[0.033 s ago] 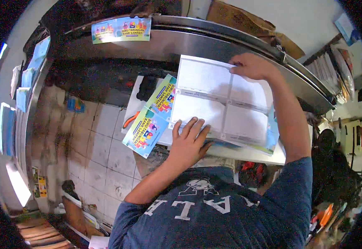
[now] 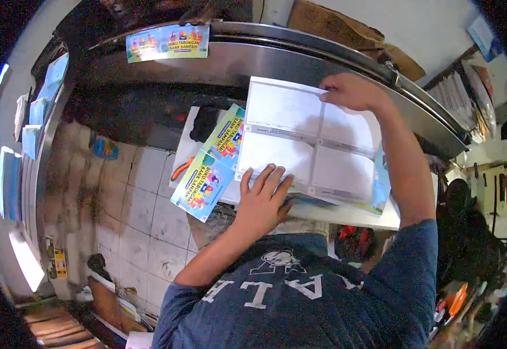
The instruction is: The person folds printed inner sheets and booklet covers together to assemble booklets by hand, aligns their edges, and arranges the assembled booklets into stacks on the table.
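One white tabletop (image 2: pixel 335 216) bears sheets (image 2: pixel 300 156) both hands (image 2: pixel 264 195) (image 2: pixel 352 93) touch.

Left hand (image 2: pixel 267 195) spread; right hand (image 2: pixel 351 93) farther forward, curled.

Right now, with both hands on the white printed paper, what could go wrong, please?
The left hand lies spread on the white printed paper while the right hand touches its far edge; uneven pressure might crease it. The colourful sheet seems to overhang the table, so a bump could knock it off. The orange handle close beside it might catch its edge.
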The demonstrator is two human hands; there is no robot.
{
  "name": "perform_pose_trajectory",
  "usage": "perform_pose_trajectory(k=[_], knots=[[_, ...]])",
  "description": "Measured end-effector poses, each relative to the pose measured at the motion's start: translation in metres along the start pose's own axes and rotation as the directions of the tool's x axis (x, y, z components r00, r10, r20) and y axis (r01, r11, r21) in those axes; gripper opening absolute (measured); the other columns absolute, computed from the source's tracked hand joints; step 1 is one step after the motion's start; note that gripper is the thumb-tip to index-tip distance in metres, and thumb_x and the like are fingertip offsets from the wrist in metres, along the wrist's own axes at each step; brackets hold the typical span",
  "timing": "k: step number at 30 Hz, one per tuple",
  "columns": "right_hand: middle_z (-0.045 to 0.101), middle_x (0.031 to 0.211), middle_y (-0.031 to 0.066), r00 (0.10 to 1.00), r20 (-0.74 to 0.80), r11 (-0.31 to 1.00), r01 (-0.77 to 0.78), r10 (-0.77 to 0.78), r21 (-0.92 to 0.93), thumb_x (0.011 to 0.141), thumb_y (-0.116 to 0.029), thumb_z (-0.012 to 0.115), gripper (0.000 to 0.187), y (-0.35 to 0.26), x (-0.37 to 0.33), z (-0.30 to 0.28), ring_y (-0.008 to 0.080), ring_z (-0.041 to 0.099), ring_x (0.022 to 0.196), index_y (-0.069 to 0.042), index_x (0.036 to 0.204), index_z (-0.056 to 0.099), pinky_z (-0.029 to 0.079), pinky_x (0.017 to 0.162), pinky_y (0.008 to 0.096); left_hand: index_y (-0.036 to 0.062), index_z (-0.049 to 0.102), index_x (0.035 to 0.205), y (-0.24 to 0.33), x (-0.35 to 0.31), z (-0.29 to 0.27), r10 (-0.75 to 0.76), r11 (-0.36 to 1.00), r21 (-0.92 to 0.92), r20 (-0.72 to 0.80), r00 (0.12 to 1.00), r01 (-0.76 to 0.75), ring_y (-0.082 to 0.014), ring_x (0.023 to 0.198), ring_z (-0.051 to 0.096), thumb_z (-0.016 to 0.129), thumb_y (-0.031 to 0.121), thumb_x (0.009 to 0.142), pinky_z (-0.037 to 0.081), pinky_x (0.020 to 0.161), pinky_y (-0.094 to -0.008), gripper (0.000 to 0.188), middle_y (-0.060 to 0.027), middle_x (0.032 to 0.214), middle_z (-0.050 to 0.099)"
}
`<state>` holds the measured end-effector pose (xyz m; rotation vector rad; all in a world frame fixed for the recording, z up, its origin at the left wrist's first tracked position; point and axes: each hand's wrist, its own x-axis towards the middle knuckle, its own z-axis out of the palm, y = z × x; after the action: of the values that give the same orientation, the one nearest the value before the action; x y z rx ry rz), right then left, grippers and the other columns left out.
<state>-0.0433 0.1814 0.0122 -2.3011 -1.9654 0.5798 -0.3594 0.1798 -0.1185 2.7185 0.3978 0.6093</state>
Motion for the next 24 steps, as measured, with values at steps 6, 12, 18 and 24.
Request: perform_pose_trajectory(k=[6, 12, 18, 24], knots=[[0.065, 0.098, 0.0175, 0.996, -0.049, 0.997, 0.076, -0.075, 0.022, 0.083, -0.027, 0.061, 0.036, 0.011, -0.001, 0.001, 0.0269, 0.062, 0.092, 0.0, 0.108, 0.062, 0.048, 0.08, 0.0364, 0.012, 0.054, 0.123, 0.002, 0.002, -0.003, 0.015, 1.0, 0.02, 0.004, 1.0, -0.015, -0.0278, 0.127, 0.039, 0.068, 0.032, 0.078, 0.021, 0.106, -0.0532, 0.051, -0.0094, 0.131, 0.048], [0.065, 0.107, 0.0162, 0.99, -0.027, 0.982, 0.144, -0.141, 0.125, 0.081, -0.022, 0.063, 0.04, 0.008, -0.007, -0.008, 0.0264, 0.061, 0.099, -0.001, 0.115, 0.061, 0.047, 0.087, 0.0357, 0.0118, 0.056, 0.12, 0.005, 0.006, -0.004, 0.007, 0.998, 0.054, -0.015, 1.0, -0.006, -0.0279, 0.125, 0.041, 0.069, 0.03, 0.078, 0.022, 0.106, -0.0516, 0.048, -0.0096, 0.129, 0.049], [0.063, 0.111, 0.0176, 0.989, 0.043, 0.986, 0.14, -0.145, 0.089, 0.081, -0.024, 0.063, 0.042, -0.009, -0.013, -0.021, 0.0275, 0.06, 0.101, -0.001, 0.116, 0.06, 0.046, 0.09, 0.0363, 0.013, 0.054, 0.124, 0.002, 0.007, -0.008, -0.009, 0.999, 0.054, 0.015, 1.0, 0.008, -0.0315, 0.128, 0.037, 0.068, 0.031, 0.08, 0.02, 0.107, -0.0533, 0.05, -0.0138, 0.135, 0.042], [0.064, 0.107, 0.0181, 0.814, -0.54, 0.953, -0.295, 0.215, -0.066, 0.079, -0.021, 0.062, 0.034, -0.008, -0.045, -0.091, 0.0362, 0.06, 0.101, -0.008, 0.11, 0.063, 0.047, 0.089, 0.0422, 0.0216, 0.04, 0.137, -0.002, -0.007, 0.002, -0.045, 0.996, 0.074, -0.084, 0.995, 0.051, -0.0376, 0.136, 0.026, 0.07, 0.036, 0.077, 0.016, 0.104, -0.0627, 0.069, -0.0192, 0.147, 0.028]])
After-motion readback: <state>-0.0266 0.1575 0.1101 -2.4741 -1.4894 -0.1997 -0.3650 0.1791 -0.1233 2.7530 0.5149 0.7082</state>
